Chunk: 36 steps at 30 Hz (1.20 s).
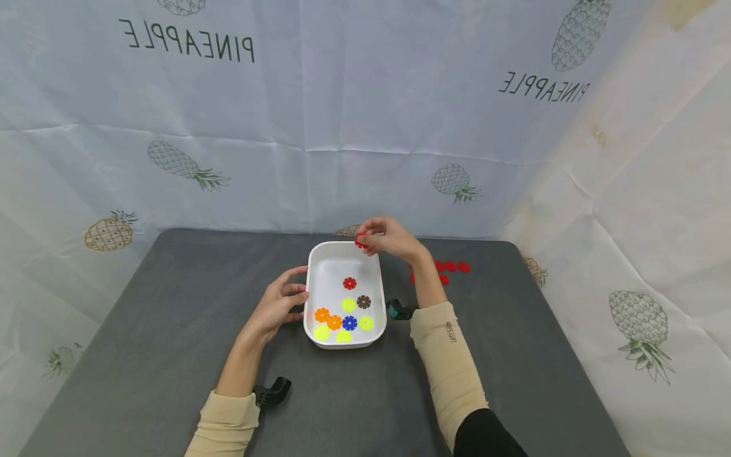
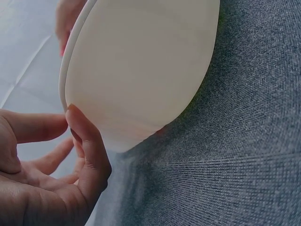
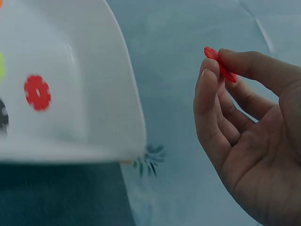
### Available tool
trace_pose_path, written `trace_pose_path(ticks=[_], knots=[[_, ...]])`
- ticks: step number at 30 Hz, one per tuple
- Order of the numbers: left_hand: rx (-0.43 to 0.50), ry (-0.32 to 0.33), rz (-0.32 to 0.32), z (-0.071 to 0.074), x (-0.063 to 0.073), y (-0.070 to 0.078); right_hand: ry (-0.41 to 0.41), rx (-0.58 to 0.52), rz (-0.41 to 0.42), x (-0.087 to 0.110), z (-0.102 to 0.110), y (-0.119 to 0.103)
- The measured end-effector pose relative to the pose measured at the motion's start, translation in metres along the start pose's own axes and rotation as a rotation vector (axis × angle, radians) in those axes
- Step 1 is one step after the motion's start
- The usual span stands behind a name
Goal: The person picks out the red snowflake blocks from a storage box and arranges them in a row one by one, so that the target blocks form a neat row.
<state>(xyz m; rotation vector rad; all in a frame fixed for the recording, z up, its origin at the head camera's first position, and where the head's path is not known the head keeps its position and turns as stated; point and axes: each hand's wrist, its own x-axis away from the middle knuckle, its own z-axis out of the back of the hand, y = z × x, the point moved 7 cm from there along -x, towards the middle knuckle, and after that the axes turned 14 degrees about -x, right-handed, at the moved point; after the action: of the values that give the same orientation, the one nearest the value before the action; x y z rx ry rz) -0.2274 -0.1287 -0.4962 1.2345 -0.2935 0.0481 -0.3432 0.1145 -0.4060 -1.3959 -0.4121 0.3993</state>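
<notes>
A white tray (image 1: 337, 254) with rounded corners stands on the grey table, several coloured notched plastic discs lying inside. One red disc (image 3: 37, 92) lies apart from the cluster, beside a brown disc (image 1: 363, 302). My left hand (image 1: 276, 308) is at the tray's left side; in the left wrist view its thumb and a bent finger pinch the rim. Beyond the tray's far right corner, my right hand (image 1: 388, 238) pinches another red disc (image 3: 220, 64) between thumb and fingertips, raised above rim height.
More red discs (image 1: 451, 266) lie on the table (image 1: 502, 355) to the right, partly hidden behind the right forearm. A white curtain (image 1: 365, 95) with pineapple prints hangs along the table's back edge. Black wrist mounts (image 1: 274, 390) stick out from both sleeves.
</notes>
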Motion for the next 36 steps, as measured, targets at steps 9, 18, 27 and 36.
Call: trace_pose_path(ticks=[9,18,27,36], knots=[[-0.002,-0.006,-0.001,0.000,0.001,0.000,0.063,0.135,-0.007,0.052,0.064,0.004],[0.000,-0.006,0.002,-0.001,0.000,0.000,0.069,0.251,-0.092,0.102,0.124,0.044],[-0.006,-0.002,0.004,0.000,0.000,0.000,0.099,0.319,-0.190,0.131,0.163,0.083],[-0.003,-0.011,-0.004,0.000,0.000,0.000,0.145,0.429,-0.254,0.131,0.172,0.106]])
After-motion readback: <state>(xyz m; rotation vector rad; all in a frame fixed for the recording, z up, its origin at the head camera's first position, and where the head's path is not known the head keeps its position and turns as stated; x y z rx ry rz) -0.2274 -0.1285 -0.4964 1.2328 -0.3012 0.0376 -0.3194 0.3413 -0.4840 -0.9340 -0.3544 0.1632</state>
